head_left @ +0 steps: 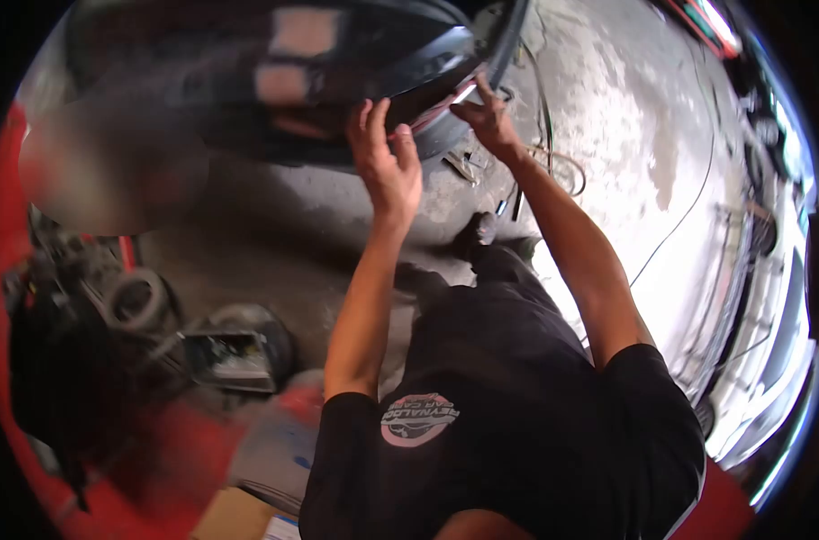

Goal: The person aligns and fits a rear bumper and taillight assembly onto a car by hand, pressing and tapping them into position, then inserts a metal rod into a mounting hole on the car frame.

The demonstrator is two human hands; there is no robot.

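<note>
A glossy dark car body panel [364, 54] fills the top of the head view, with a reddish and bright strip [436, 110] along its edge. My left hand [389, 171] is at the panel's lower edge, fingers raised and spread, thumb apart. Beside the right end of the strip is my right hand [492, 121], with its thumb and a finger stretched apart against or close to the edge. Exact contact is hard to see. Neither hand visibly grips anything.
Hoses [549, 117] and small tools [463, 166] lie on the concrete floor [607, 99]. At the lower left are a metal box-like part [229, 357], a round ring part [136, 301] and a cardboard box [232, 516]. Another vehicle [778, 360] stands along the right side.
</note>
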